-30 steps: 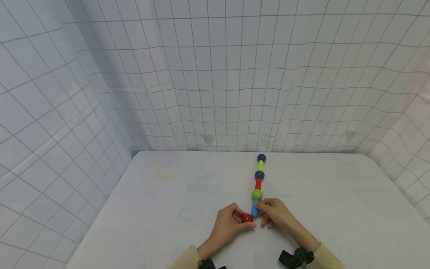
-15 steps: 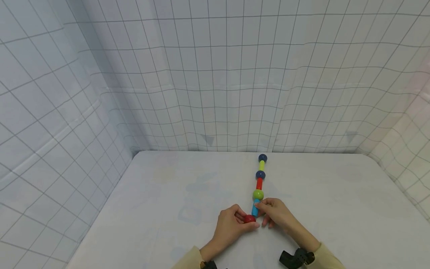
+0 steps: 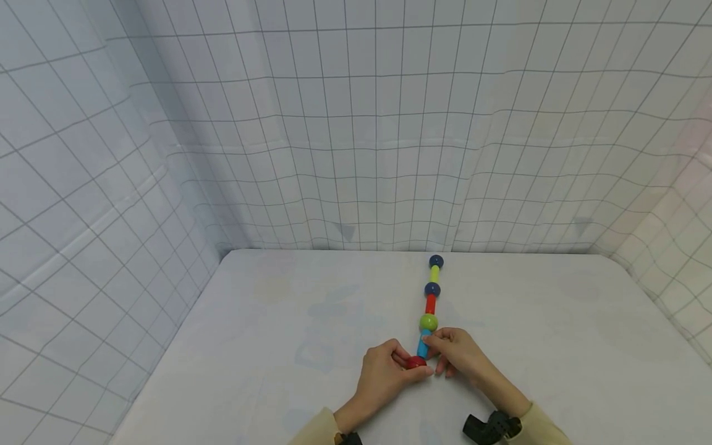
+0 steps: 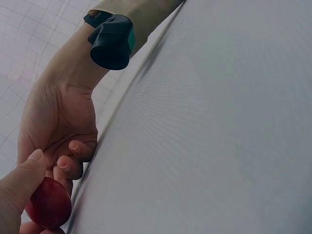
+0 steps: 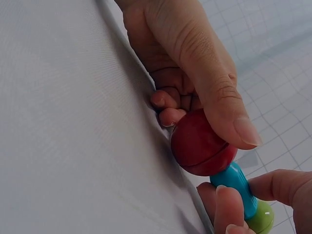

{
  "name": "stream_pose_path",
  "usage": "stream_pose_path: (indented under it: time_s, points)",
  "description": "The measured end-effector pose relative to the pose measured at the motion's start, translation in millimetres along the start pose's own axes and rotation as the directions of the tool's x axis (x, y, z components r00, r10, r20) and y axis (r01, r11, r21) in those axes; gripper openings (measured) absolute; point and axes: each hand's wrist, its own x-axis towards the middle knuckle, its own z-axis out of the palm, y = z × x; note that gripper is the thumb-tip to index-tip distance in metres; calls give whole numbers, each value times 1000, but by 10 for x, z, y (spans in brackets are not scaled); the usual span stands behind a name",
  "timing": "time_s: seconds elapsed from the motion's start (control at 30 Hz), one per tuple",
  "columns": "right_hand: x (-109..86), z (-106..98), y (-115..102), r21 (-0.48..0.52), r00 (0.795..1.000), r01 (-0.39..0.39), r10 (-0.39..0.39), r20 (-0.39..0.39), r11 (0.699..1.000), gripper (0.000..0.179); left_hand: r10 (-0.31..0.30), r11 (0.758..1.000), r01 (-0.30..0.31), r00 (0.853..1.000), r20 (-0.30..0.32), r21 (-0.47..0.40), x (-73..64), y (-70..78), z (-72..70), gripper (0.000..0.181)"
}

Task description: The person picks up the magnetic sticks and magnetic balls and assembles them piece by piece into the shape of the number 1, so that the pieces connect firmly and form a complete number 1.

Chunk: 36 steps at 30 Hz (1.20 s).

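Note:
In the head view, my left hand (image 3: 381, 374) pinches a red ball (image 3: 416, 363) between thumb and fingers, low over the table. Just right of it, my right hand (image 3: 458, 353) pinches a light blue rod (image 3: 424, 344). The right wrist view shows the red ball (image 5: 197, 146) meeting the near end of the blue rod (image 5: 235, 185). A green ball (image 3: 429, 322) sits on the rod's far end. Beyond it, in line, come a red rod (image 3: 431, 304), a dark blue ball (image 3: 432, 289), a yellow-green rod (image 3: 434, 274) and another dark blue ball (image 3: 436, 262).
A white cloth covers the table (image 3: 267, 321). White grid-patterned curtains (image 3: 356, 136) hang behind it and along both sides. The chain's far end lies close to the table's back edge. Black camera mounts (image 3: 492, 426) sit on the wrists.
My left hand has moved slightly right, bringing the red ball against the blue rod's end. The chain has shifted a little to the right. My right hand has kept its grip on the rod.

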Motion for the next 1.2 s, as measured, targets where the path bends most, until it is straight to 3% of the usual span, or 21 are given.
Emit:
stream_pose_path:
  time_s: [1.2]
  points:
    - [-13,25,11,-10,999,10,-10,-35,1000,28,28,992,-31,999,30,119,-19,48,107,45]
